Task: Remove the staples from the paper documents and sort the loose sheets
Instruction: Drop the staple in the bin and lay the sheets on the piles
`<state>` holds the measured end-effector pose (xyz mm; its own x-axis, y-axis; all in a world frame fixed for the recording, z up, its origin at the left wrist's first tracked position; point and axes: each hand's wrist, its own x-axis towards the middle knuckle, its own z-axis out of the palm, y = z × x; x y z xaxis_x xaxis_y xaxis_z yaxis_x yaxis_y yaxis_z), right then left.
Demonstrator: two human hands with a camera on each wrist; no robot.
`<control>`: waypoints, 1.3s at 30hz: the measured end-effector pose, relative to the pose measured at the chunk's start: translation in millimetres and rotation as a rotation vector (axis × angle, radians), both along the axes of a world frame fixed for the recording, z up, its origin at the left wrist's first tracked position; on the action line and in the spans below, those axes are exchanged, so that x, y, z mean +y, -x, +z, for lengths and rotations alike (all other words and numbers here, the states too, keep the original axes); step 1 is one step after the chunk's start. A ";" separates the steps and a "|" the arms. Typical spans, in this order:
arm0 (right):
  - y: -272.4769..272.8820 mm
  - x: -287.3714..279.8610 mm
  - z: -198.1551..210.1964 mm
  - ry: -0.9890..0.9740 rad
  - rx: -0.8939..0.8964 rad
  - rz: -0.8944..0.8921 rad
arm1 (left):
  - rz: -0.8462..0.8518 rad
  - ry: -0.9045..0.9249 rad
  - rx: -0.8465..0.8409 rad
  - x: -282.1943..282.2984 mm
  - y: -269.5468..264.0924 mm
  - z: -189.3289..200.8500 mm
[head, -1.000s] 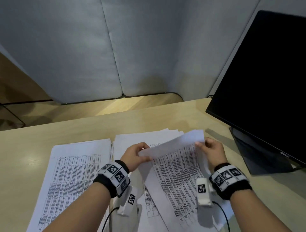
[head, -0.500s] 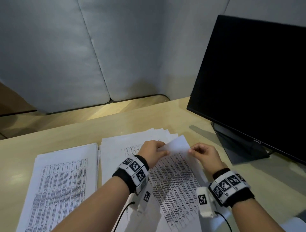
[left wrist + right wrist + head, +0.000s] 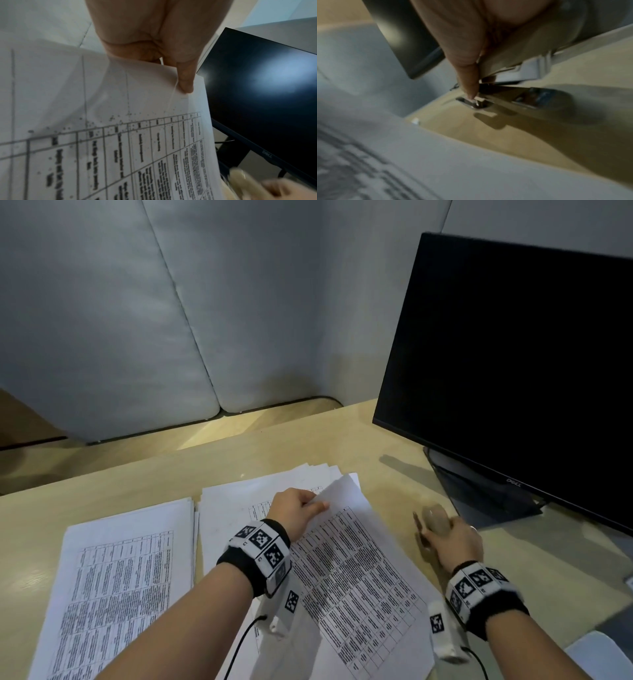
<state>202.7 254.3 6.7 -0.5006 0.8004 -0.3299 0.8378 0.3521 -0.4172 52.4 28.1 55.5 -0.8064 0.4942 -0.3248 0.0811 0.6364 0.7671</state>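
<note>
A printed document (image 3: 359, 577) with tables lies slanted on a fanned pile of sheets (image 3: 233, 508) at mid-desk. My left hand (image 3: 320, 503) pinches its top left corner between thumb and fingers; the left wrist view shows the thumb (image 3: 185, 81) on the paper (image 3: 120, 121). To the right of the paper, my right hand (image 3: 452, 542) grips a beige stapler (image 3: 435, 520) just above the desk. In the right wrist view the stapler (image 3: 513, 65) has a metal base, and my fingers (image 3: 462, 54) are curled over its top. No staple is visible.
A second stack of printed sheets (image 3: 120, 577) lies to the left. A black monitor (image 3: 513, 371) on a dark stand (image 3: 486, 498) fills the right, close behind my right hand. Grey padded panels rise behind the wooden desk (image 3: 102, 481). A pale object shows at the bottom right corner.
My right hand let go of the document's top edge and moved right to grip the stapler. The document sank onto the pile, with my left hand still holding its corner.
</note>
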 end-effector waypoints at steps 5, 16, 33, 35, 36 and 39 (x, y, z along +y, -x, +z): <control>25.1 -57.2 34.0 -0.001 0.282 0.280 | 0.029 -0.041 -0.059 0.7 -0.3 -1.5; 46.1 -112.2 19.6 -0.030 0.229 0.434 | 0.015 -0.004 -0.027 -6.6 -0.6 -0.4; 40.3 -111.7 35.1 -0.047 0.278 0.454 | 0.060 -0.125 -0.147 -9.3 -10.5 -5.9; 38.7 -111.9 36.5 -0.048 0.259 0.480 | 0.053 -0.118 -0.153 -9.6 -10.5 -6.4; 38.4 -112.8 37.0 -0.044 0.240 0.499 | 0.044 -0.104 -0.149 -9.4 -10.6 -7.2; 37.2 -115.1 36.9 -0.019 0.250 0.517 | 0.015 -0.043 -0.142 -8.5 -12.3 -10.9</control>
<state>165.5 139.2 43.6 -0.8892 0.4357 -0.1393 0.4318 0.6991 -0.5699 64.7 19.7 44.6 -0.7609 0.4986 -0.4152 -0.0394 0.6032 0.7966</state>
